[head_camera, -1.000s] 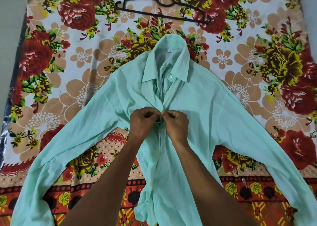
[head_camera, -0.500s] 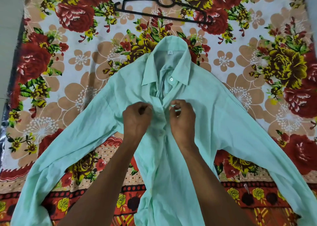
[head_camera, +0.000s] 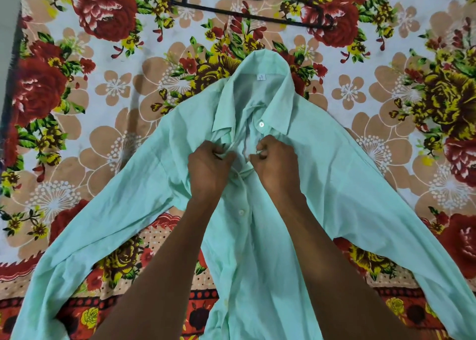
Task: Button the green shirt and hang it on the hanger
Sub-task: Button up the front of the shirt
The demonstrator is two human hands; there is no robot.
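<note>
One green shirt (head_camera: pixel 322 185) lies front-up at frame centre on a floral bedsheet (head_camera: pixel 77 94), sleeves spread toward lower left and lower right. Left hand (head_camera: pixel 208 170) pinches the left placket edge; right hand (head_camera: pixel 277 165) pinches the right edge, just below the collar. Three buttons visible: one at the collar, two below the hands. One black hanger (head_camera: pixel 257 7) at upper centre, apart from the shirt

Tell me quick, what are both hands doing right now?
Left hand: closed, pinching the shirt edge just below the collar.
Right hand: closed, pinching the opposite edge.
</note>
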